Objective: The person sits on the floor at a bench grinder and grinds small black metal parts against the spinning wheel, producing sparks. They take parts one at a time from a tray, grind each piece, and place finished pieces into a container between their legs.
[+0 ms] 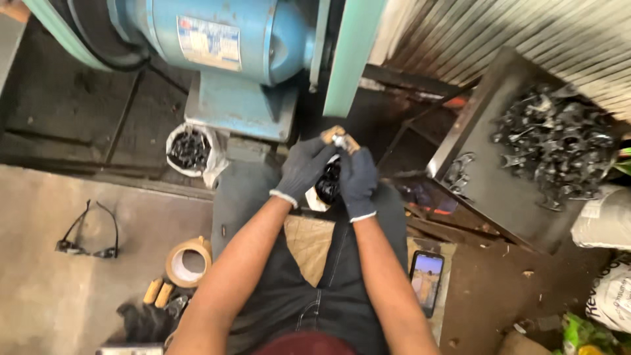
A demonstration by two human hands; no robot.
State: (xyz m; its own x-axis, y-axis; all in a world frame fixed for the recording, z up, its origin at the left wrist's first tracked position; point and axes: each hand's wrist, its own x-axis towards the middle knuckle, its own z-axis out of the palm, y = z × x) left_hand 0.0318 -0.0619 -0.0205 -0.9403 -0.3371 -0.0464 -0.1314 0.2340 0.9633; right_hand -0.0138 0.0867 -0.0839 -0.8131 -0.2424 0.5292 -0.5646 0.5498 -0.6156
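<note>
Both my hands wear dark grey gloves and meet in front of my lap. My left hand (302, 169) and my right hand (358, 181) close together around a small metal piece (339, 139) with a tan, wood-coloured end that sticks up above my fingers. Under my hands hangs a dark bundle (327, 186) with a white scrap; which hand holds it I cannot tell. Just beyond my hands stands a large blue motor (223, 39) on a blue base (240, 105).
A white bag of dark metal parts (189, 150) sits left of the base. A sloped metal tray (486, 177) at right carries a heap of black spanners (559, 144). Glasses (89, 240), a tape roll (187, 261), a phone (427, 279) and sacks (605, 223) lie around me.
</note>
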